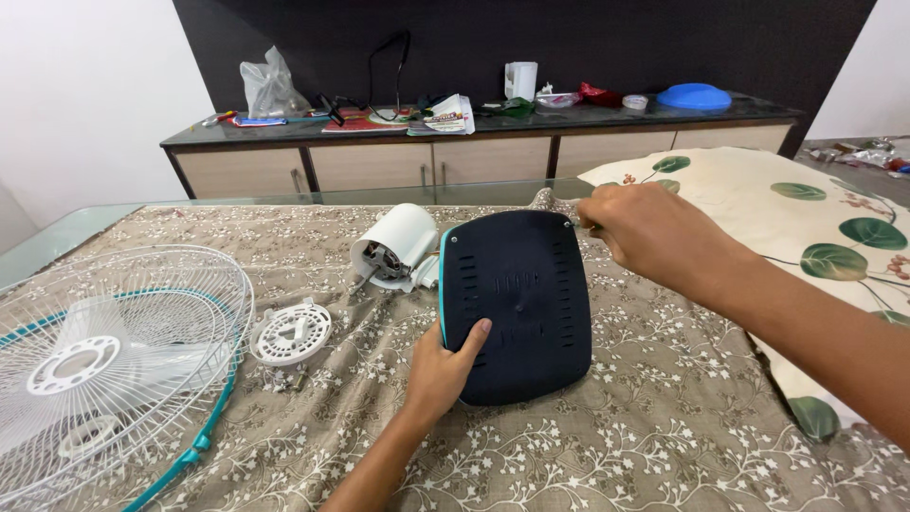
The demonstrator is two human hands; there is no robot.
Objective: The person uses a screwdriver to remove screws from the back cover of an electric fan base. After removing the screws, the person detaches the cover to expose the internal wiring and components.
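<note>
A dark fan base point(517, 303) with a teal rim stands tilted on its edge on the patterned cloth, its slotted underside facing me. My left hand point(441, 365) grips its lower left edge, thumb on the underside. My right hand point(645, 232) is closed at the base's upper right corner, fingers pinched as if around a thin tool I can barely see. The white motor housing point(398, 246) lies just behind the base, shaft pointing left.
A white round guard hub point(291, 332) lies left of the base. The white wire fan guard with blades point(104, 360) covers the left side. A leaf-print cushion point(815, 228) sits at right. A cluttered sideboard point(474, 142) stands behind.
</note>
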